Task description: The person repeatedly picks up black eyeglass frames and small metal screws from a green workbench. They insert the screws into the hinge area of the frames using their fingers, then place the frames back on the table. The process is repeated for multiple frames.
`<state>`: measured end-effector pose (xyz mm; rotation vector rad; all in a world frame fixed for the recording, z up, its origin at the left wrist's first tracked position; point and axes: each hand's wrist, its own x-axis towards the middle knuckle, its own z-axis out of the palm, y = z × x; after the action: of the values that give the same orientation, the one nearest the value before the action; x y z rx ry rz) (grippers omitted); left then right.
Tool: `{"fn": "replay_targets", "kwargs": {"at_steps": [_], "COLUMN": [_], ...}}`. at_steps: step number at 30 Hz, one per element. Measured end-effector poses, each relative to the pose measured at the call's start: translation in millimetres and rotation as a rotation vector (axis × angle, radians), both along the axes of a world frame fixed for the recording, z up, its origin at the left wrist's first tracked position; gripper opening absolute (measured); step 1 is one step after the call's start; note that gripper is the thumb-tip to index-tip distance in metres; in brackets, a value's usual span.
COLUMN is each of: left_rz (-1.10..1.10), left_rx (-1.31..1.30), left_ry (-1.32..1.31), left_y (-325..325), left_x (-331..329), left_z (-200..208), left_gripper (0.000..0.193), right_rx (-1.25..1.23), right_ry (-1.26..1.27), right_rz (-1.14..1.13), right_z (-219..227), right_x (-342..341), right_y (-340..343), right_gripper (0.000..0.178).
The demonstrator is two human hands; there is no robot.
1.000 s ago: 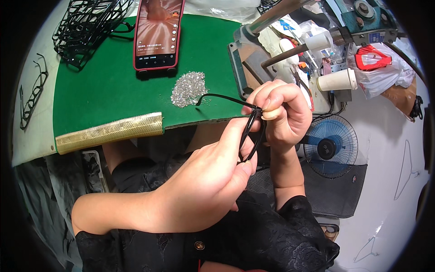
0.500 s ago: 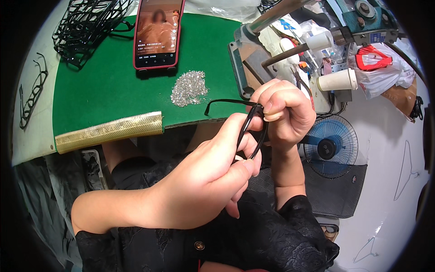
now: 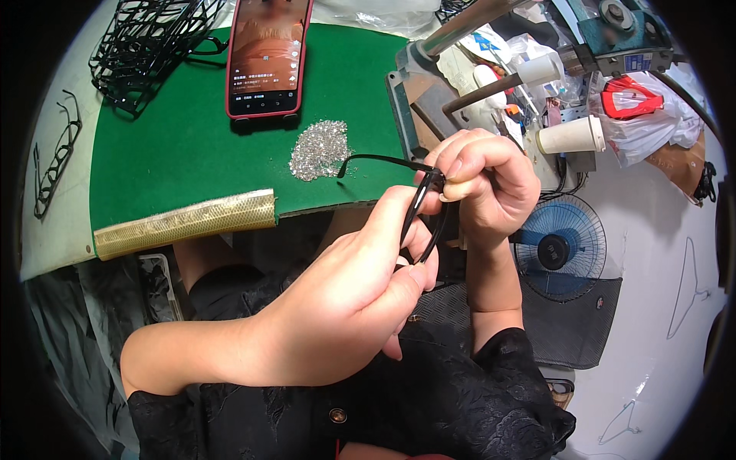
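Observation:
A black eyeglass frame (image 3: 414,211) is held between my two hands, in front of the table's edge. My left hand (image 3: 364,268) is closed around its front, the thumb and fingers pressing on the rims. At the hinge corner, the thumb and fingertips of my right hand (image 3: 491,180) pinch the frame; whether a small part sits under those fingertips is hidden. One temple arm stretches left, its tip close to a pile of small silvery pieces (image 3: 318,150) on the green mat (image 3: 176,153).
A red-cased phone (image 3: 264,61) stands behind the pile. Many black eyeglass frames (image 3: 146,54) are stacked at the far left, with another frame (image 3: 57,157) nearer. A gold strip (image 3: 184,222) lines the mat's front. Right are a metal press (image 3: 437,107), a cup (image 3: 571,136) and a fan (image 3: 556,249).
The temple arm has swung slightly up and left, its tip now nearer the silvery pile. My right hand has shifted a little; both hands keep their hold. The phone's picture differs.

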<state>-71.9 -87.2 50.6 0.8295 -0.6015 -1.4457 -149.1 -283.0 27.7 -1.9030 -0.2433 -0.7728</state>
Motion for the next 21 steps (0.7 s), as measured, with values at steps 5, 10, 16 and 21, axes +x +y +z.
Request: {"fn": "replay_targets", "kwargs": {"at_steps": [5, 10, 16, 21], "left_rz": [0.003, 0.001, 0.002, 0.005], "left_rx": [-0.015, -0.009, -0.013, -0.001], "left_ry": [-0.003, -0.010, 0.023, 0.004], "left_y": [-0.4, -1.1, -1.6, -0.5], "left_x": [2.0, 3.4, 3.0, 2.5], "left_z": [-2.2, -1.4, -2.9, -5.7], "left_gripper": [0.050, 0.051, 0.051, 0.052], "right_rx": [-0.136, -0.069, -0.077, -0.009], "right_ry": [-0.035, -0.038, -0.009, 0.011], "right_rz": [-0.031, -0.055, -0.053, -0.063], "right_z": [-0.1, -4.1, -2.1, -4.5], "right_x": [3.7, 4.5, 2.9, 0.7], "right_y": [0.3, 4.3, 0.9, 4.4], "right_gripper": [0.011, 0.011, 0.011, 0.009]}}
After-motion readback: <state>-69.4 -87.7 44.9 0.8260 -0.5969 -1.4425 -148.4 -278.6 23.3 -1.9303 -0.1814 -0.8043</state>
